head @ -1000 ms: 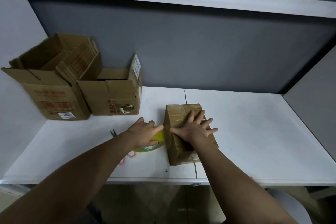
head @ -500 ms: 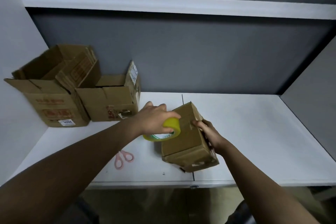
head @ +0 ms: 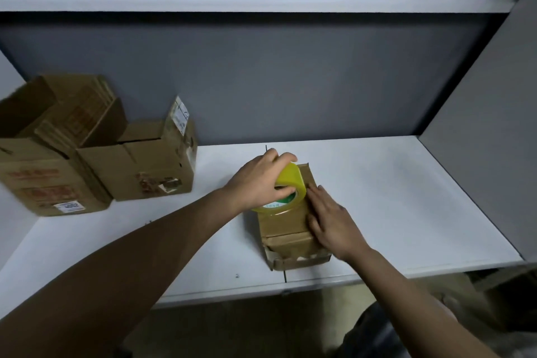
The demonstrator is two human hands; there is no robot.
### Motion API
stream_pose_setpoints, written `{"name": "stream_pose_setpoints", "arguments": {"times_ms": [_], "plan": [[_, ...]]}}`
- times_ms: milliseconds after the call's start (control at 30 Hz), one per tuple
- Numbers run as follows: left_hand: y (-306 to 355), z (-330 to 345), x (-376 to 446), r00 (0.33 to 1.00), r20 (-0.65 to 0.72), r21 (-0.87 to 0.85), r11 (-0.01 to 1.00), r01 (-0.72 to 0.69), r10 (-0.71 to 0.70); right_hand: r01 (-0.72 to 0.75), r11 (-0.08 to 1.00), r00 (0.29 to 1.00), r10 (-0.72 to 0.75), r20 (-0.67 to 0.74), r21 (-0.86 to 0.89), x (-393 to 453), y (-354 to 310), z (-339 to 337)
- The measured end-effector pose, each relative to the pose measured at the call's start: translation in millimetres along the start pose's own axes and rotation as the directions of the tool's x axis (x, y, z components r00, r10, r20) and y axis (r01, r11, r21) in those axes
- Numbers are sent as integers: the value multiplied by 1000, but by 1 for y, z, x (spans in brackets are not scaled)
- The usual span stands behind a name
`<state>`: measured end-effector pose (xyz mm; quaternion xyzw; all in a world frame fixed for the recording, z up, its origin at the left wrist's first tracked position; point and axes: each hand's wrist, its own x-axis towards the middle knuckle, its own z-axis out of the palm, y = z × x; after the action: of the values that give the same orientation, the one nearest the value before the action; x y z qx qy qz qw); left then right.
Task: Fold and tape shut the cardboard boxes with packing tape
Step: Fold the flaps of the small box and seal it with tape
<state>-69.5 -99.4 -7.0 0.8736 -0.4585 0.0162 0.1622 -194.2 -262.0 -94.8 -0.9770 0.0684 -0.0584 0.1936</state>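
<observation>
A small brown cardboard box (head: 286, 225) lies on the white table (head: 392, 197), its near end flaps loose. My left hand (head: 258, 180) grips a yellow roll of packing tape (head: 287, 187) and holds it on the top of the box, thumb through the core. A strip of clear tape runs from the roll down the box top. My right hand (head: 328, 218) lies flat with straight fingers on the right side of the box top, beside the roll.
Two open brown cardboard boxes stand at the back left: a large one (head: 43, 166) with flaps up and a smaller one (head: 145, 166) next to it. A grey partition (head: 290, 81) closes the back and right. The table's front edge is near.
The box went from tilted up to lying flat on the table. My left hand brought the tape roll onto its top, and my right hand moved from the box's side to press flat on top.
</observation>
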Motion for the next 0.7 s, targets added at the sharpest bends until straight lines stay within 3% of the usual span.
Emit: {"name": "stream_pose_setpoints", "arguments": {"times_ms": [167,300,533,700], "plan": [[-6,2,3,1000,-12,-122,992,21,-22,-48,969,998,56,25,-242,-5,-13,8],[-13,4,1,996,11,-195,977,85,-85,-74,939,997,82,11,-336,6,-16,10],[-4,8,2,999,-18,-179,983,37,-41,16,967,1000,-9,30,-255,7,-2,14],[1,17,2,999,-37,-259,966,17,-28,4,994,997,4,73,-114,8,8,10]]}}
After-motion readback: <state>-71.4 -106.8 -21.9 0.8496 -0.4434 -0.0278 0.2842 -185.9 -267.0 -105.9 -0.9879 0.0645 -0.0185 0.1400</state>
